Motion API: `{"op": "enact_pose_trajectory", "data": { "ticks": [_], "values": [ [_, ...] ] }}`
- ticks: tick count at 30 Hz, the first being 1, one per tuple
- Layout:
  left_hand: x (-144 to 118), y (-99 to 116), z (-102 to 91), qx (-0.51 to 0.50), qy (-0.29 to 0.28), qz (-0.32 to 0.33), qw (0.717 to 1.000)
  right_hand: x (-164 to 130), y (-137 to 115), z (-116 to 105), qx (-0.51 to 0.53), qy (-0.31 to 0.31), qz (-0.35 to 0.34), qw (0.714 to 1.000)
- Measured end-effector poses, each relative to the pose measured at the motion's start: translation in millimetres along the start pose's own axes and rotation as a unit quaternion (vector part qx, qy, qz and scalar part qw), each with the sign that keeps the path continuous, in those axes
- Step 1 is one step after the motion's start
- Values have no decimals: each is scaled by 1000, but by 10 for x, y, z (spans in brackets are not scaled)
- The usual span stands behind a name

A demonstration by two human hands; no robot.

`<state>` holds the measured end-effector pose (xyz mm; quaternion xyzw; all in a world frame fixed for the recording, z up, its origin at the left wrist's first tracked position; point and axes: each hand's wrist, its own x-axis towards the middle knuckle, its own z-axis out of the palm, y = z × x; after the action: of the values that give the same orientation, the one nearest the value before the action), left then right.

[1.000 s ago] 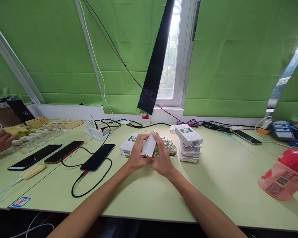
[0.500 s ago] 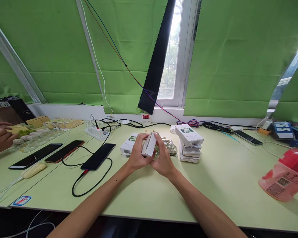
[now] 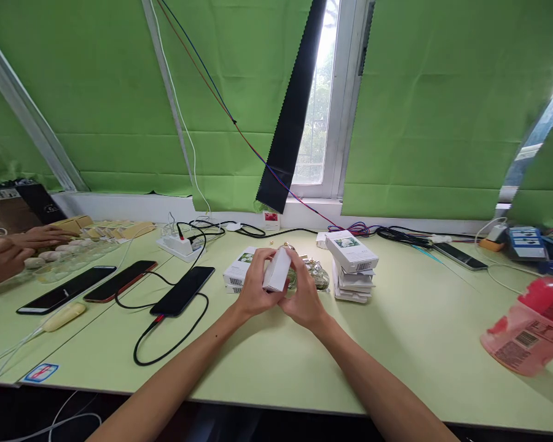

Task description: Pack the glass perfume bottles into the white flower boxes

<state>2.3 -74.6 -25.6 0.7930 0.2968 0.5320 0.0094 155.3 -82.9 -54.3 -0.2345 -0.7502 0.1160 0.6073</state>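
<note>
Both hands, left [image 3: 254, 288] and right [image 3: 304, 294], clasp a white box [image 3: 277, 270] above the bench [image 3: 419, 325]. Boxes [image 3: 350, 250] stacked just right show barcodes; print unreadable. Red jug [image 3: 528, 331] barcoded.

Head view, forward and down over table [image 3: 419, 331]

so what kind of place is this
Probably a small packing workroom: a stack of white boxes on a long green table, phones charging, green cloth over the windows. Both hands hold a small white box.
</note>
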Motion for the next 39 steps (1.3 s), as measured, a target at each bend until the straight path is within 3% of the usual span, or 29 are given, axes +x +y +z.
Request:
{"op": "enact_pose_trajectory", "data": {
  "ticks": [17,39],
  "values": [
    [-9,-13,14,3,9,-8,1000,-5,8,12,5,1,7,1000],
    [-98,-71,52,4,31,-75,997,8,12,11,-22,3,-13,1000]
  ]
}}
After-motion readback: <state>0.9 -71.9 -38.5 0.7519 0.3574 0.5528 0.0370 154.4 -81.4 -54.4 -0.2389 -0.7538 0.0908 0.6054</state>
